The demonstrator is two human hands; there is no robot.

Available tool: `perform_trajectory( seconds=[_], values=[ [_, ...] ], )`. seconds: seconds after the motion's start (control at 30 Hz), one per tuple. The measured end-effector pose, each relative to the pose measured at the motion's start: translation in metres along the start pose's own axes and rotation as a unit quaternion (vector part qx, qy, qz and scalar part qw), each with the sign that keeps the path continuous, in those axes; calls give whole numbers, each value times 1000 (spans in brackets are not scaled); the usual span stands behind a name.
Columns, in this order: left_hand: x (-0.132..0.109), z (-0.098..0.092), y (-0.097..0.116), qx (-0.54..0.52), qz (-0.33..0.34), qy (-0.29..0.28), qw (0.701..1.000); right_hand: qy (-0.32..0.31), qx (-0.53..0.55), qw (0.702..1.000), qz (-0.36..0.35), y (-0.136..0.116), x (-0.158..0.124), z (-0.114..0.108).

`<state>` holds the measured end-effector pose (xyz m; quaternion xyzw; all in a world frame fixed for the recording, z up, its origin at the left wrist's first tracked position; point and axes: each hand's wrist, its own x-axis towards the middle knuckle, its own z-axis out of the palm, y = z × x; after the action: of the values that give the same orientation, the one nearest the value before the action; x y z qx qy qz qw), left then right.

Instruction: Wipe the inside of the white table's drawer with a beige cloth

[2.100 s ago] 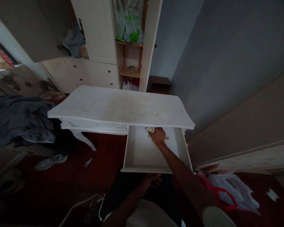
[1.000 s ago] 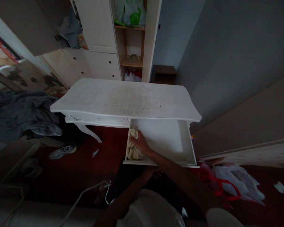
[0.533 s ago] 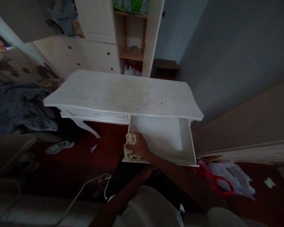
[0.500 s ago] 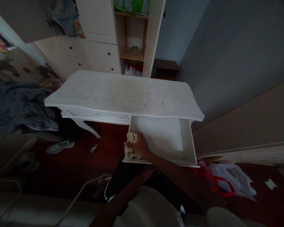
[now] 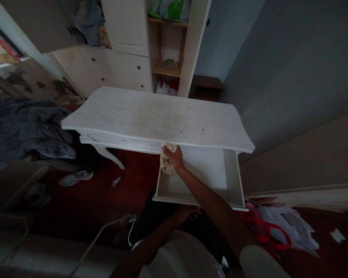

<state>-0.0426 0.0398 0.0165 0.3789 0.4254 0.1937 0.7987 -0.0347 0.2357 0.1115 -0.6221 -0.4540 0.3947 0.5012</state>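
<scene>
My right hand (image 5: 174,157) is closed around a bunched cream cloth (image 5: 167,164). The cloth lies against the left side wall of a pulled-out white drawer (image 5: 210,166), at the back corner under the tabletop. This drawer belongs to a white table (image 5: 113,116) with a curved edge and grey smudges on its top. Below the drawer front, my left hand (image 5: 187,213) rests near my lap in shadow, its fingers partly visible and apart, with nothing seen in it.
Behind the table stands a white wardrobe (image 5: 116,69) with open doors and shelves. Dark grey fabric (image 5: 31,127) is heaped at the left. A shoe (image 5: 76,178) lies on the red floor, and a white plastic bag (image 5: 290,227) sits at the right.
My right hand has slid the cloth along the drawer's left wall from the front corner to the back. My left hand stays below the drawer. The view has shifted slightly.
</scene>
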Motion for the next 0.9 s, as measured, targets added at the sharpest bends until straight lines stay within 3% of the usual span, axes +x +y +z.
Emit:
perform_trajectory(
  seconds=[0.23, 0.5, 0.73, 0.9],
  values=[
    [-1, 1, 3, -11, -2, -5, 1000, -172, -23, 985, 22, 25, -21, -24],
    [2, -2, 0, -13, -4, -12, 1000, -336, -108, 935, -42, 49, -54, -58],
    [12, 1, -16, -31, 0, 28, 999, -516, -172, 837, -58, 47, -41, -74],
    [12, 6, -21, -41, 13, 76, 996, -582, -222, 780, -61, 33, -39, -74]
  ],
)
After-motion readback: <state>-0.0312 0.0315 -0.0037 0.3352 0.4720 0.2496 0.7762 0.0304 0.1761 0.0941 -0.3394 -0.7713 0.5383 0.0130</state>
